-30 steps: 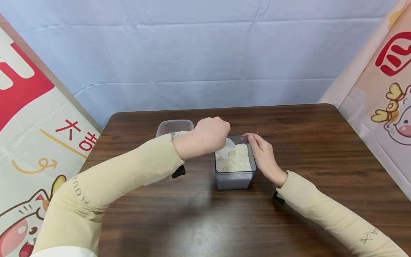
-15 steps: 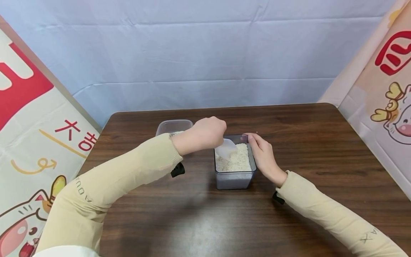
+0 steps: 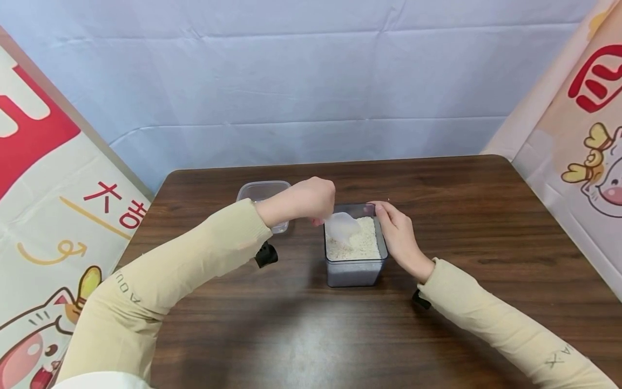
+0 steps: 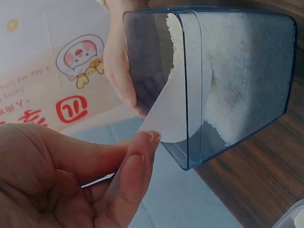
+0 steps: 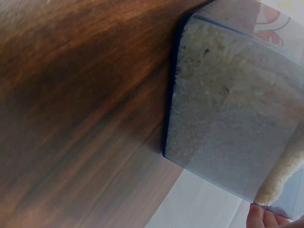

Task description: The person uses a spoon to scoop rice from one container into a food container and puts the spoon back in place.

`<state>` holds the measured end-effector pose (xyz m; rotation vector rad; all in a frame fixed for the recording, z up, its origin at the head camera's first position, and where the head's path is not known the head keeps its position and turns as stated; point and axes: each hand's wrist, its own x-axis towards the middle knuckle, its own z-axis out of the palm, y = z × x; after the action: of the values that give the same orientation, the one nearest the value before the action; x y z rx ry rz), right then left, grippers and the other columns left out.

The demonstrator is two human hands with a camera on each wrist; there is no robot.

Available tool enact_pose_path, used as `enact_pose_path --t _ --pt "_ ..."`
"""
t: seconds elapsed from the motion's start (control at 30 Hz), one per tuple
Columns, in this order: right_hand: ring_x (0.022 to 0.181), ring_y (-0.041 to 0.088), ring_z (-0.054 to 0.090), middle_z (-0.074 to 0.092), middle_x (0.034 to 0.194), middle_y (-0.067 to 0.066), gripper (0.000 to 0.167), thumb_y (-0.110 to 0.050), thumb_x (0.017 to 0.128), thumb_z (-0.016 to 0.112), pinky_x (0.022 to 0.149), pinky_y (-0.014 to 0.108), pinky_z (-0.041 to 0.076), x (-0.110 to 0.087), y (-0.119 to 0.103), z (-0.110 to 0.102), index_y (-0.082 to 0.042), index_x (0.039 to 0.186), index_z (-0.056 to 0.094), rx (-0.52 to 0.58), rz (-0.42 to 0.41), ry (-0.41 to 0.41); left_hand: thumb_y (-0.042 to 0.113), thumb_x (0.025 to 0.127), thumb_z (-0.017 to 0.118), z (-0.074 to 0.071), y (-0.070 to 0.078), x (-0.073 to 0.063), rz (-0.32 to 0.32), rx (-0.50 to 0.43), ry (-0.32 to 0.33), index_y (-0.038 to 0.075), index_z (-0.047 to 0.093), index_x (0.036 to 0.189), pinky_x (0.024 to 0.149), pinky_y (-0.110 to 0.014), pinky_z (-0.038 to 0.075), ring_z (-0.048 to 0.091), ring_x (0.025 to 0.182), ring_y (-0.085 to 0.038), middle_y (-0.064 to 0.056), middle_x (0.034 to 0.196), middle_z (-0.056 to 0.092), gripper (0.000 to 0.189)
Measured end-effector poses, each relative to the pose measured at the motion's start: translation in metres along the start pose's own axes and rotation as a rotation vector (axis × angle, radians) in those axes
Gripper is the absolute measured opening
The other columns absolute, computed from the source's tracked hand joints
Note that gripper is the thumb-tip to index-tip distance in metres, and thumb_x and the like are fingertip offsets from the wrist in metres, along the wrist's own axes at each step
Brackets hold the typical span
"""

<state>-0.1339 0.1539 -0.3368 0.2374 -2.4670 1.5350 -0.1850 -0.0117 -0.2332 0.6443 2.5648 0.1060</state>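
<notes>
In the head view my left hand (image 3: 315, 199) is above the near-left side of a clear grey-blue rice container (image 3: 355, 274). It pinches the handle of a translucent white scoop (image 3: 342, 227) between thumb and fingers, as the left wrist view shows. The scoop's bowl reaches in over the wall and dips into the white rice (image 3: 365, 246). My right hand (image 3: 399, 237) holds the container's right side by the far corner of its rim; a few fingertips (image 5: 256, 216) show at the rim in the right wrist view.
A smaller clear plastic tub (image 3: 262, 189) stands behind my left forearm, partly hidden; its corner shows white contents in the left wrist view. Everything stands on a dark wooden table (image 3: 311, 335). A pale blue cloth (image 3: 301, 81) hangs behind it, with printed banners at both sides.
My left hand has shifted slightly left, and more of the scoop's bowl shows over the rice. The right hand and the container have stayed put.
</notes>
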Motion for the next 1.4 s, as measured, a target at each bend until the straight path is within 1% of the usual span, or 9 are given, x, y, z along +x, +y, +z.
enact_pose_path --t 0.1,0.2,0.33,0.43,0.57,0.73,0.9,1.13,1.4 --pt "0.106 0.037 0.054 0.060 0.107 0.028 0.032 -0.009 0.099 0.035 0.093 0.043 0.043 0.000 0.001 0.000 0.012 0.113 0.055 -0.003 0.000 0.000 0.002 0.084 0.049 0.001 -0.003 0.003 -0.013 -0.036 -0.012 0.006 0.067 0.068 0.044 -0.016 0.039 0.049 0.042 -0.007 0.001 0.053 0.058 0.024" --pt "0.106 0.038 0.054 0.060 0.107 0.028 0.032 -0.009 0.099 0.034 0.093 0.043 0.042 0.000 0.002 0.001 0.012 0.113 0.055 -0.009 -0.008 0.000 0.000 0.079 0.050 0.002 -0.006 0.005 -0.019 -0.058 -0.018 0.008 0.064 0.062 0.044 -0.015 0.039 0.049 0.041 -0.006 0.002 0.051 0.057 0.024" --pt "0.107 0.033 0.055 0.061 0.108 0.024 0.033 -0.013 0.100 0.034 0.093 0.041 0.042 0.004 0.018 0.002 0.008 0.114 0.056 -0.006 -0.013 -0.002 -0.001 0.077 0.051 0.004 -0.009 0.008 -0.052 -0.105 -0.034 0.009 0.064 0.059 0.043 -0.015 0.037 0.047 0.039 -0.007 0.003 0.049 0.056 0.024" --pt "0.108 0.028 0.055 0.062 0.109 0.020 0.035 -0.018 0.100 0.035 0.094 0.038 0.042 0.007 0.034 0.004 0.003 0.116 0.057 0.001 -0.008 0.000 0.000 0.082 0.053 0.007 -0.011 0.010 -0.093 -0.214 -0.055 0.006 0.067 0.069 0.044 -0.015 0.041 0.050 0.040 -0.007 0.002 0.052 0.058 0.020" --pt "0.108 0.025 0.055 0.063 0.109 0.017 0.036 -0.023 0.100 0.035 0.094 0.036 0.042 0.008 0.039 0.004 0.000 0.116 0.058 0.011 -0.008 0.003 0.003 0.087 0.055 0.011 -0.016 0.013 -0.116 -0.389 -0.102 -0.002 0.068 0.085 0.047 -0.017 0.048 0.055 0.046 -0.009 -0.003 0.057 0.061 0.014" --pt "0.108 0.028 0.055 0.062 0.109 0.020 0.035 -0.018 0.100 0.035 0.094 0.038 0.042 0.008 0.038 0.004 0.004 0.116 0.056 0.017 0.002 -0.004 0.002 0.088 0.056 0.013 -0.022 0.012 -0.110 -0.532 -0.175 -0.008 0.066 0.091 0.051 -0.020 0.050 0.058 0.051 -0.012 -0.008 0.063 0.062 0.014" --pt "0.108 0.031 0.054 0.061 0.109 0.023 0.033 -0.014 0.100 0.036 0.094 0.041 0.042 0.009 0.039 0.005 0.006 0.116 0.056 0.021 0.003 -0.004 -0.001 0.088 0.055 0.016 -0.025 0.013 -0.139 -0.669 -0.223 -0.012 0.063 0.093 0.055 -0.023 0.054 0.059 0.055 -0.015 -0.012 0.067 0.062 0.014" --pt "0.106 0.025 0.056 0.063 0.108 0.017 0.038 -0.025 0.100 0.034 0.092 0.036 0.043 0.009 0.041 0.006 0.001 0.115 0.058 -0.002 -0.017 0.005 -0.002 0.088 0.055 0.019 -0.028 0.014 -0.165 -0.766 -0.235 -0.012 0.061 0.094 0.060 -0.026 0.056 0.060 0.055 -0.016 -0.014 0.068 0.062 0.013" --pt "0.105 0.024 0.056 0.063 0.108 0.016 0.039 -0.028 0.100 0.034 0.092 0.037 0.045 0.009 0.042 0.007 0.001 0.115 0.057 -0.010 -0.031 0.009 -0.002 0.088 0.055 0.021 -0.032 0.014 -0.180 -0.821 -0.249 -0.013 0.061 0.095 0.053 -0.022 0.054 0.060 0.056 -0.015 -0.013 0.068 0.062 0.014"
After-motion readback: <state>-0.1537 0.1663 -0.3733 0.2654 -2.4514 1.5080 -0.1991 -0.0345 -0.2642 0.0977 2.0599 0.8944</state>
